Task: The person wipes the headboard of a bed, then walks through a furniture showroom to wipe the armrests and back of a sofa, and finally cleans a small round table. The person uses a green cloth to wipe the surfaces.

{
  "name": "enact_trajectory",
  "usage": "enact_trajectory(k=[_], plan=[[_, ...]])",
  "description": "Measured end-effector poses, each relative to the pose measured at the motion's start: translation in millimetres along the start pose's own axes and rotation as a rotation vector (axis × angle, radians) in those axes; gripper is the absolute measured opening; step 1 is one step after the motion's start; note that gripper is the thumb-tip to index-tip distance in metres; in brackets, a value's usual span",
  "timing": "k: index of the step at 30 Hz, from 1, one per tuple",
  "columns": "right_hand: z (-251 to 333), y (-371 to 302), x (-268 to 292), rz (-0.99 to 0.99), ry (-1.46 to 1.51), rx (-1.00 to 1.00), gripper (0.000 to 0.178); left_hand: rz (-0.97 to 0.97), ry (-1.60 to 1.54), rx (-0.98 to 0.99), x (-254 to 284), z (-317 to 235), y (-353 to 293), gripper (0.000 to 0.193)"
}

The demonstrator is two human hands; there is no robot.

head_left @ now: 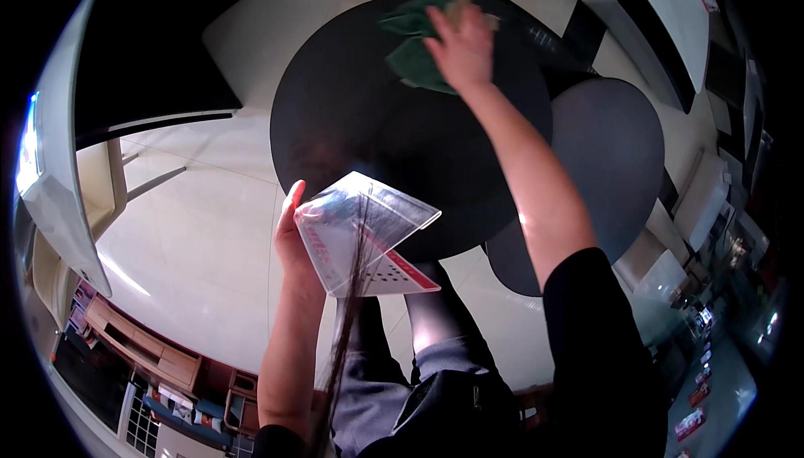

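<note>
My left hand (291, 236) grips a clear, V-shaped acrylic sign holder (328, 244) by its left edge, with a red and white printed sheet inside. It is held tilted in the air over the near edge of a round black table (352, 106). Toward the far side of that tabletop, my right hand (466, 52) rests on a crumpled green cloth (414, 63), whose fabric spreads out to the left from under the fingers. A tan patch shows by the fingertips. Loose strands of hair hang in front of the sign holder.
A second, grey round table (615, 148) stands to the right, partly beneath the black one. White seats (703, 198) are farther right. A pale chair (105, 177) stands at the left, and a wooden cabinet (138, 341) is at lower left. Light tiles (209, 232) cover the floor.
</note>
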State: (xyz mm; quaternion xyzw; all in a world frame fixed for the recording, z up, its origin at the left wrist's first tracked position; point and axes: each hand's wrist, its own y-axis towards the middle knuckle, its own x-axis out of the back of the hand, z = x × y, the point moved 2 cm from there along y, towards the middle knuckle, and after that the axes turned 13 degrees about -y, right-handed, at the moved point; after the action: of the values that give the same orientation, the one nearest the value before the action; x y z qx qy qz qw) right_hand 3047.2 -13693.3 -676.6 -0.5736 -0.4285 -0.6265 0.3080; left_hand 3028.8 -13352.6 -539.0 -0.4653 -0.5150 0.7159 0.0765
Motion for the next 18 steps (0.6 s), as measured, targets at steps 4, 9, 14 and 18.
enact_trajectory(k=[4, 9, 14, 18], plan=[[-68, -78, 19, 0.000, 0.012, -0.143, 0.060, 0.015, 0.069, -0.073, 11, 6, 13, 0.042], [-59, -211, 38, 0.127, -0.048, -0.408, 0.067, -0.037, 0.211, -0.103, 25, -2, 21, 0.042], [52, -271, 62, 0.400, 0.135, -0.324, 0.089, -0.191, 0.292, -0.078, 15, 0, 18, 0.041], [85, -287, 77, 0.496, 0.274, 0.088, 0.080, -0.176, 0.299, -0.058, 29, -8, 21, 0.038]])
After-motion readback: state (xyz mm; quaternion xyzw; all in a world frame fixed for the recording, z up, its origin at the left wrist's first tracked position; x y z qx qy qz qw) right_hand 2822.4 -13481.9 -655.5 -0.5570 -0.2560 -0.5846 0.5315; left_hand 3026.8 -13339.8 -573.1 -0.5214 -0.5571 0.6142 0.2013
